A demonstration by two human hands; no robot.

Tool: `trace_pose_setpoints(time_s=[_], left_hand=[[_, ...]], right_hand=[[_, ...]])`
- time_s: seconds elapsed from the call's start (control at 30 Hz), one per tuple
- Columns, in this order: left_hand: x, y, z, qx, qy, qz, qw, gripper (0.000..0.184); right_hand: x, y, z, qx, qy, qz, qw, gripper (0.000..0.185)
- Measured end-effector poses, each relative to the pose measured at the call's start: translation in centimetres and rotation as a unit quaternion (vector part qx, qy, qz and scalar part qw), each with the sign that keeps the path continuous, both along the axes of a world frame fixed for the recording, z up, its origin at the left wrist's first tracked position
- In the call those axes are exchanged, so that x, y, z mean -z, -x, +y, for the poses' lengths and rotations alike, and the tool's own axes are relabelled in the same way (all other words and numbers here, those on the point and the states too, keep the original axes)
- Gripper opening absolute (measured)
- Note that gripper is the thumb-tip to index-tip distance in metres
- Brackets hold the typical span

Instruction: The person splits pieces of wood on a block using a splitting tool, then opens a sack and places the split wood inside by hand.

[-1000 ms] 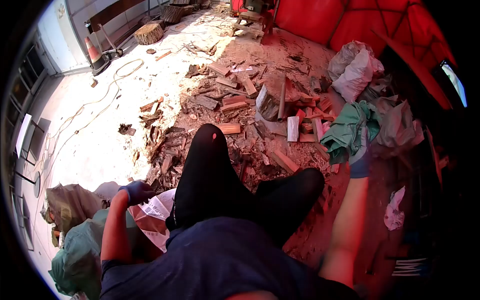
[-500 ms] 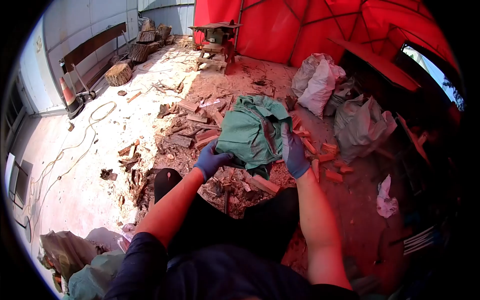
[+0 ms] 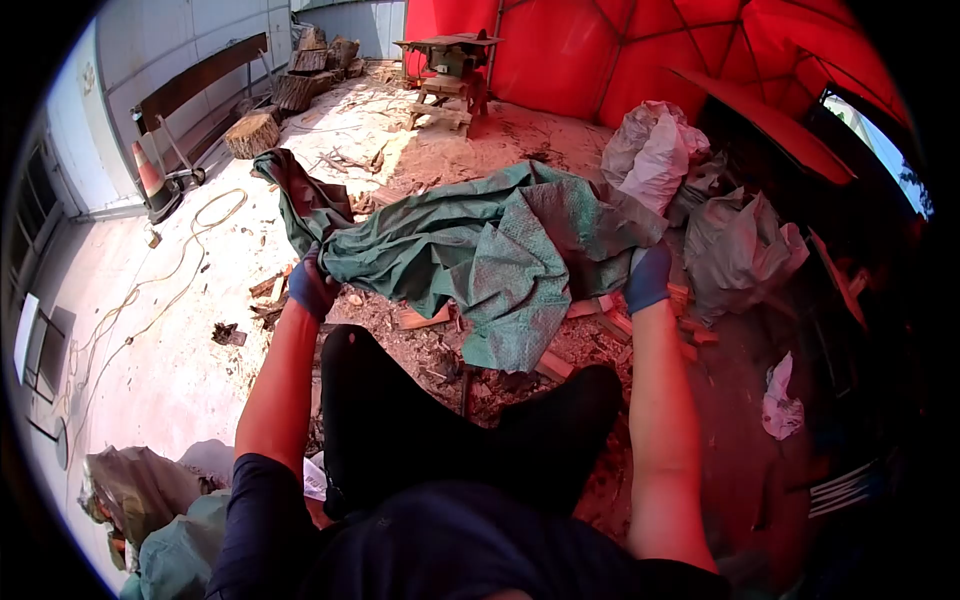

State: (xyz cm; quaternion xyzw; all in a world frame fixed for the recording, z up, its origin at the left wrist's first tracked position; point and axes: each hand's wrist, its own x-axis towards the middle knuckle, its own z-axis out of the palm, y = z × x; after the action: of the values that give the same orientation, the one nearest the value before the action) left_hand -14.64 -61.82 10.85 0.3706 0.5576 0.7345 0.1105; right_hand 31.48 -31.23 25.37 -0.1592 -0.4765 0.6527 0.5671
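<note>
A green woven sack (image 3: 480, 240) hangs stretched out sideways in the air between my two gloved hands, its cloth creased and drooping in the middle. My left hand (image 3: 314, 286) is closed round the sack at its left part, and a loose end flops up beyond it. At the right end, my right hand (image 3: 648, 278) grips the sack's edge, its fingertips partly covered by the cloth. Beneath the sack, split wood pieces (image 3: 555, 366) and bark chips lie on the ground in front of my knees.
Filled pale sacks (image 3: 740, 250) stand at the right. A saw table (image 3: 447, 75), stacked logs (image 3: 295, 92) and a stump (image 3: 252, 134) are at the back. A traffic cone (image 3: 148, 172) and a cord (image 3: 190, 262) lie leftward. More sacks (image 3: 180, 545) sit at lower left.
The green sack was picked up from the right with my right hand, brought to the middle folded between both hands, and is now spread wide. My hands have moved apart.
</note>
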Motion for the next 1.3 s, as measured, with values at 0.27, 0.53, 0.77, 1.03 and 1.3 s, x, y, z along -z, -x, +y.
trace_pose_setpoints(time_s=[0.27,0.53,0.77,1.03,1.3], left_hand=[[-7.5,-1.4,-7.8,-0.227,-0.029,-0.295,0.928,0.095],[-1.1,-4.4,-8.4,-0.072,0.153,-0.348,0.922,0.117],[2.8,1.7,-15.8,-0.142,-0.025,-0.381,0.913,0.011],[-17.7,-2.1,-24.7,-0.371,-0.286,-0.045,0.882,0.021],[-4.2,6.2,-27.3,-0.436,-0.081,-0.123,0.888,0.021]], right_hand=[[1.8,14.7,-10.6,-0.105,0.027,-0.164,0.981,0.041],[2.6,28.4,-23.5,-0.362,-0.217,-0.18,0.889,0.032],[-0.3,29.2,-20.6,-0.271,-0.125,-0.205,0.932,0.026],[8.4,32.8,-21.8,-0.332,-0.084,-0.313,0.886,0.024],[6.4,32.5,-22.9,-0.34,-0.318,-0.364,0.807,0.068]])
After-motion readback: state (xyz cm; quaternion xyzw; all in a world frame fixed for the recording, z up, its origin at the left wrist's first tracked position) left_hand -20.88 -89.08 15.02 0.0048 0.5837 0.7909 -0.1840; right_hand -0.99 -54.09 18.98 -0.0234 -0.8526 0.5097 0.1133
